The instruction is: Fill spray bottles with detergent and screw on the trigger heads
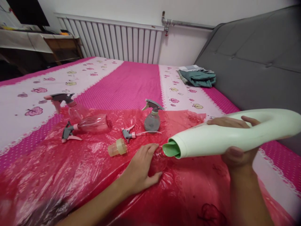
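Note:
My right hand (237,150) is wrapped round a large pale green jug (235,135), which is tipped sideways with its open green spout pointing left. The spout sits right at the mouth of a small clear bottle (160,155). My left hand (141,168) is curled round that clear bottle, steadying it on the red plastic sheet (70,169). A loose spray trigger head with its tube (130,134) and a pale yellow cap (117,147) lie just left of my left hand.
A grey-filled spray bottle (152,117) stands upright behind the hands. Two clear spray bottles (89,124) lie at the left of the sheet. The pink bedspread (131,81) runs back to a white radiator (113,39). Folded clothes (197,77) lie by the grey headboard (254,59).

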Demonstrator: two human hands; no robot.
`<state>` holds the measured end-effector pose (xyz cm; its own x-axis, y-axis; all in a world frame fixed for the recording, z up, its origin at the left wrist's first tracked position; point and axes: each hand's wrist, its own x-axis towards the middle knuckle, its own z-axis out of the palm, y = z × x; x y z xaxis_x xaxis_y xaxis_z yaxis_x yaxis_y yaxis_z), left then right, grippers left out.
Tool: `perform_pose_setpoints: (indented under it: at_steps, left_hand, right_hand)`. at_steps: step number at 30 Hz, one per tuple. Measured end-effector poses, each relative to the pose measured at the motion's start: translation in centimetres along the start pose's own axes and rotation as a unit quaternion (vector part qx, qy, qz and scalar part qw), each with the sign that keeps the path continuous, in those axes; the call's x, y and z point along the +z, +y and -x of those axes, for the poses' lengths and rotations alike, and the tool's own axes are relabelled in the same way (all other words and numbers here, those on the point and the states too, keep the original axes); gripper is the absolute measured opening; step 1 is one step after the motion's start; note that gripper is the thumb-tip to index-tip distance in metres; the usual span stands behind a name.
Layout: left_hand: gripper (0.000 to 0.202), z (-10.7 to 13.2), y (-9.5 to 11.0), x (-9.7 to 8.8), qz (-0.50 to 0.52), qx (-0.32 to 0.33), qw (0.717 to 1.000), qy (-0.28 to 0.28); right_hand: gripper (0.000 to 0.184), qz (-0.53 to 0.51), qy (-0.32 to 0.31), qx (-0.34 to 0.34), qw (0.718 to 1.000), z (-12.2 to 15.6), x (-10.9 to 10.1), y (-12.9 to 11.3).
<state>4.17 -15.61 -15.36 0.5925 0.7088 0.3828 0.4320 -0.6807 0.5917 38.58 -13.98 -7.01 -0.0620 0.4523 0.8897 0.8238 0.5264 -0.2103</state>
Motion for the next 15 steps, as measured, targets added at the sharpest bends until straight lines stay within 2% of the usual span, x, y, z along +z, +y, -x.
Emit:
perform_pose_setpoints:
  at_steps: [8,15]
  left_hand:
    - [0.088,0.14,-0.05,-0.03,0.0,-0.009,1.0,-0.004]
    - [0.088,0.04,0.04,-0.03,0.0,-0.004,1.0,0.001]
  right_hand:
    - [0.09,0.026,-0.004,-0.009,1.0,-0.08,-0.16,-0.12]
    - [0.083,0.006,0.001,-0.003,1.0,-0.03,-0.06,-0.1]
